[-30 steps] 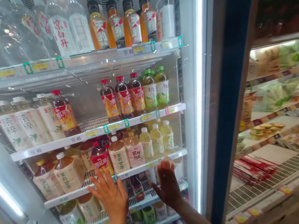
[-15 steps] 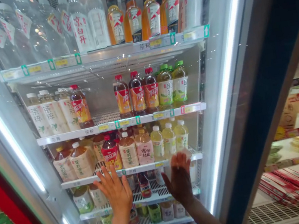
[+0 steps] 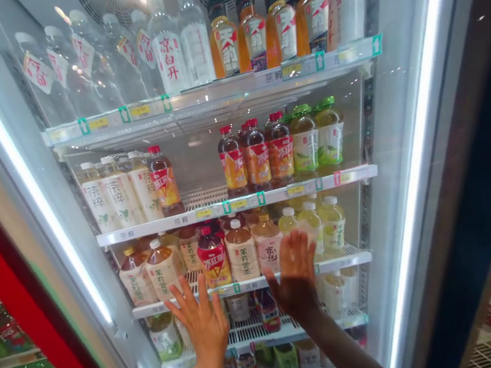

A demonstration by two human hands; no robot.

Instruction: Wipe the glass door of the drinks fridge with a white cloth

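Observation:
My left hand (image 3: 201, 318) is raised with its fingers spread and nothing in it. Behind its fingertips are a red-labelled iced tea bottle (image 3: 214, 260) and pale-labelled jasmine tea bottles (image 3: 164, 271) on the third shelf. To its right, my right hand (image 3: 295, 275) is held up flat, palm forward and darker in shadow, also holding nothing. It overlaps a pink-labelled bottle (image 3: 269, 248) and partly hides pale yellow drink bottles (image 3: 334, 232). Reflections suggest a glass pane before the shelves; whether the hands touch it I cannot tell.
The lit upright drinks cooler has a top shelf (image 3: 235, 89) of clear water bottles (image 3: 169, 53) and amber bottles (image 3: 281, 29). Below are red-capped (image 3: 257, 157) and green-capped bottles (image 3: 329, 133). A red frame (image 3: 18, 307) stands left, a dark frame (image 3: 464, 186) right.
The view has shifted, so the cooler and its shelves appear farther right. Both hands stay raised and open; the right has come a little higher and nearer the pink-labelled bottle.

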